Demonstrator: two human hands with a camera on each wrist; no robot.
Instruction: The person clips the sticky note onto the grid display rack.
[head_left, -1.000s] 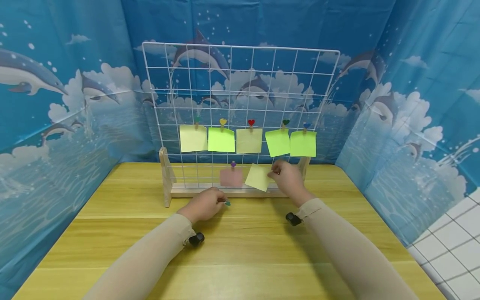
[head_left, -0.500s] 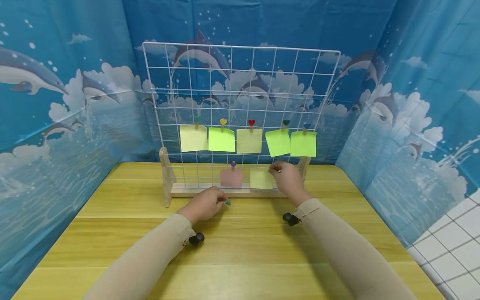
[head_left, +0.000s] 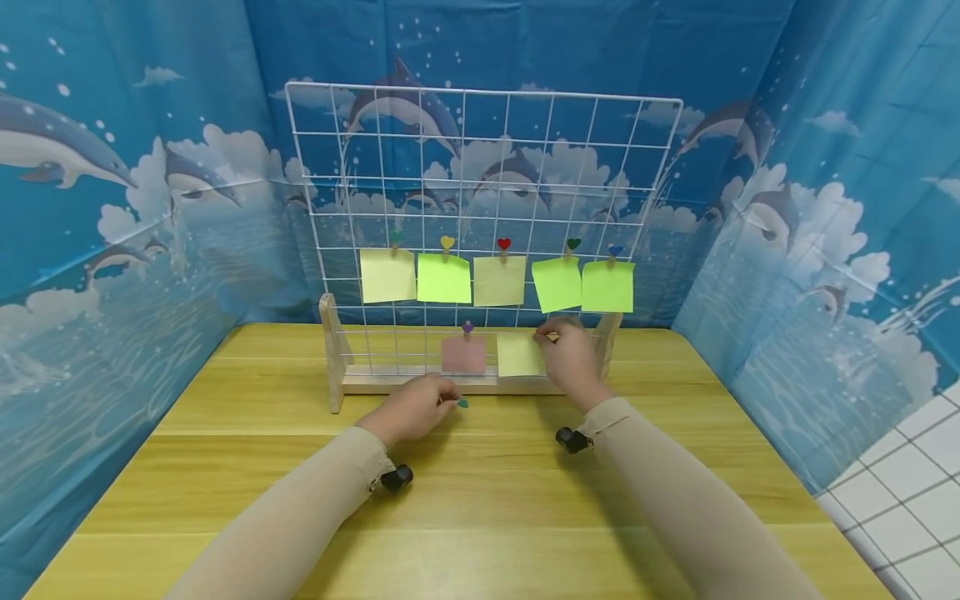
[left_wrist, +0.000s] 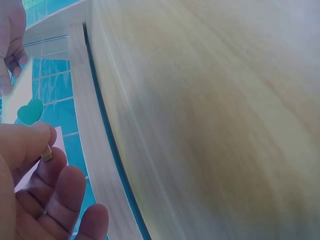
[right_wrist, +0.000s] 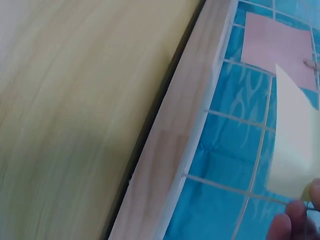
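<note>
My right hand (head_left: 573, 360) pinches a pale yellow sticky note (head_left: 519, 355) by its right edge, holding it at the lower part of the white wire grid (head_left: 480, 179). Left of that note, a pink sticky note (head_left: 462, 356) hangs from a clothespin with a purple heart (head_left: 468, 327). Low in front of the rack's base, my left hand (head_left: 412, 407) pinches a small wooden clothespin (left_wrist: 46, 153) with a teal heart (left_wrist: 30, 111) between thumb and forefinger. In the right wrist view the yellow note (right_wrist: 295, 140) stands partly in front of the pink note (right_wrist: 277, 47).
Higher on the grid hangs a row of yellow and green notes (head_left: 443, 278), each under a heart clothespin (head_left: 504, 244). Wooden feet and a base bar (head_left: 375, 383) carry the grid on the wooden table (head_left: 480, 500). A dolphin-print curtain (head_left: 150, 208) surrounds it.
The yellow note has turned from tilted to nearly straight beside the pink note. My right hand has shifted slightly left with it; the left hand, still pinching the clothespin, has barely moved.
</note>
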